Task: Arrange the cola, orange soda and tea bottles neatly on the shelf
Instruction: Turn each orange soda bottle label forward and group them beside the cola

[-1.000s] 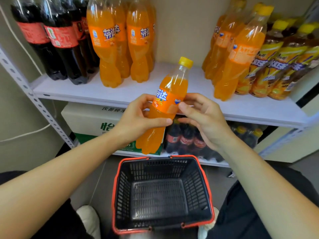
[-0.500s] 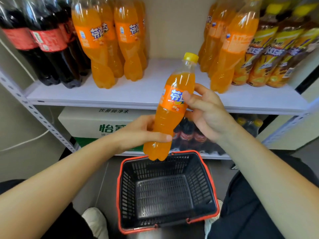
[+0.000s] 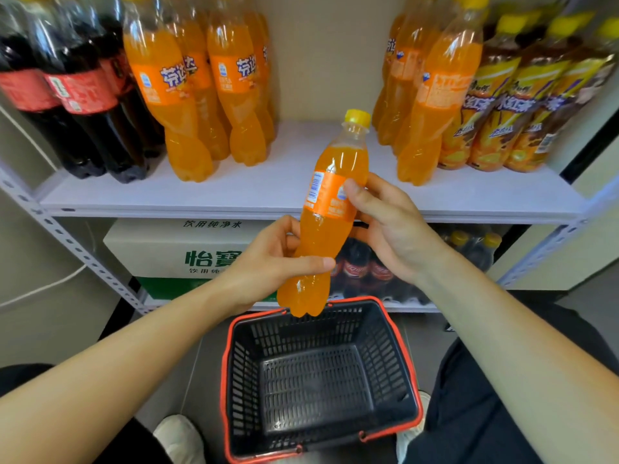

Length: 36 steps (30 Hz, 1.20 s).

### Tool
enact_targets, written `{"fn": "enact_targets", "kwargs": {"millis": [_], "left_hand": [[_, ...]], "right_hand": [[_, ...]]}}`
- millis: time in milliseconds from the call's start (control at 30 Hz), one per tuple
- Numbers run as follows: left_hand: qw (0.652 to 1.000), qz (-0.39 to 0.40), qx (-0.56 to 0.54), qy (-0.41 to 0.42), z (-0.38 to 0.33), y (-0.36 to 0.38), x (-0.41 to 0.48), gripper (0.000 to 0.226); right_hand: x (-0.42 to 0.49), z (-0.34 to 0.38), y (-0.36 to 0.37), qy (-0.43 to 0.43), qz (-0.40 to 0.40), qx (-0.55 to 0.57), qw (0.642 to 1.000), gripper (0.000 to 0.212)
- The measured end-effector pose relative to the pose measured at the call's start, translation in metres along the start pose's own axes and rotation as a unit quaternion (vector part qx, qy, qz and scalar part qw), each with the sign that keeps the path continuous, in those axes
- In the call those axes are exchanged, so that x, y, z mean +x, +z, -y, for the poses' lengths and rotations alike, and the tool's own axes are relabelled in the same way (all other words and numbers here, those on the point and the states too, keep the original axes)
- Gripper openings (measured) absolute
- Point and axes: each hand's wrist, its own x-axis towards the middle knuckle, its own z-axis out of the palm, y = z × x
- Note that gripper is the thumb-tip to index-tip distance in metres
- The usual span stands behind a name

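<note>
Over the basket: full orange soda bottle in a two-point hold

Near the shelf's front edge, the orange soda bottle is hanging almost upright, cap tilting right, base over the basket's far rim. Left hand is wrapping the lower body, thumb across the front; right hand is pinching the label band. Bottle is looking full, so likely weighty; smooth plastic, probably yielding slightly under squeeze. Narrow waist below the label is seeming the surest hold

The head-worn camera looks forward and down, close on shelf and basket.
</note>
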Motion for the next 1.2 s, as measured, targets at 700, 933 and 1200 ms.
{"fn": "enact_targets", "kwargs": {"millis": [700, 933, 1200], "left_hand": [[0.998, 0.018, -0.052, 0.005, -0.002, -0.003, 0.007, 0.051], [0.998, -0.038, 0.047, 0.03, 0.002, -0.006, 0.01, 0.054], [0.996, -0.026, 0.035, 0.074, 0.01, -0.003, 0.01, 0.062]], "right_hand": [[-0.003, 0.003, 0.005, -0.017, -0.033, 0.056, 0.998, 0.038], [-0.001, 0.0, 0.005, -0.034, -0.045, 0.086, 0.995, 0.039], [0.0, 0.006, 0.001, -0.069, -0.012, 0.045, 0.997, 0.024]]}}
